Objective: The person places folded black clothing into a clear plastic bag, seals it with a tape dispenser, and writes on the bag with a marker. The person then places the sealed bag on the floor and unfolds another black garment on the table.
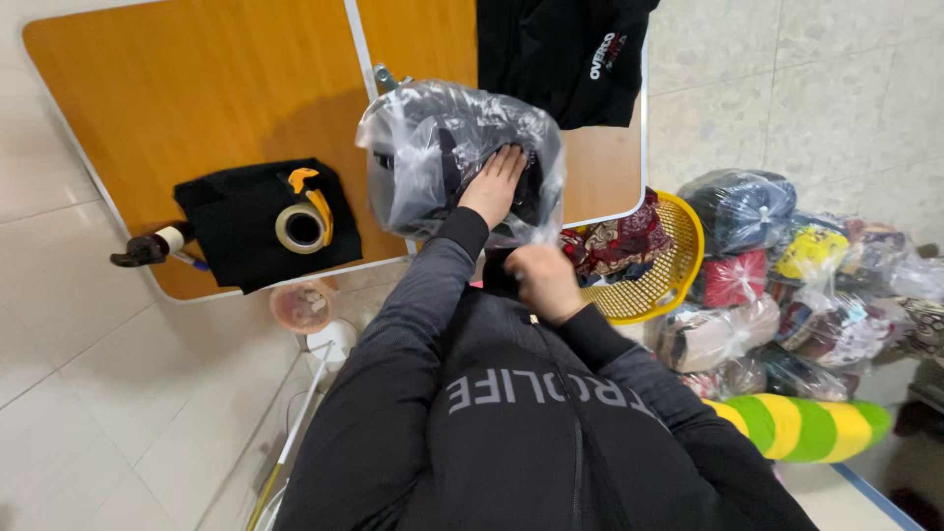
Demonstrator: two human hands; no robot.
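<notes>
Closest in, her right hand (544, 280) pinches the plastic bag (452, 157) of dark clothes at the orange surface's (197, 88) near edge, left hand (492, 185) pressed flat inside it.

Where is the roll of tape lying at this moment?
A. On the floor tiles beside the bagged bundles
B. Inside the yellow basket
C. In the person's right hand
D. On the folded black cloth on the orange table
D. The roll of tape rests on the folded black cloth on the orange table, apart from both hands, which are at the clear plastic bag.
</notes>
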